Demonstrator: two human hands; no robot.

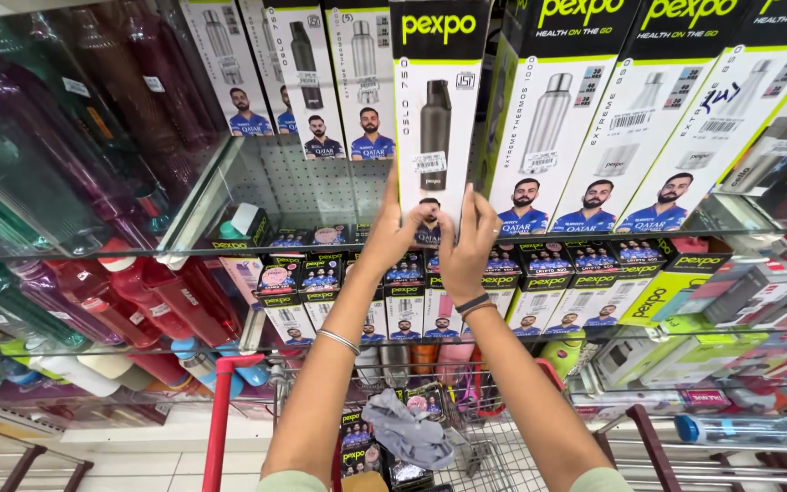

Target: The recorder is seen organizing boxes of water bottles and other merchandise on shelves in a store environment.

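Note:
Both my arms reach up to a glass shelf (pixel 229 196). My left hand (pixel 398 228) and my right hand (pixel 466 246) grip the lower end of a tall white and black bottle box (pixel 437 100), one hand on each side. The box stands upright at the shelf's front edge, between other tall boxes of the same kind on its left (pixel 307 77) and right (pixel 548 109). A bangle is on my left wrist and a dark band on my right wrist.
Coloured plastic bottles (pixel 129 292) fill the left shelves. More boxes (pixel 539 292) stand on the shelf below. A shopping cart (pixel 466 456) with a red handle sits under my arms, holding small boxes and a grey cloth (pixel 407 428).

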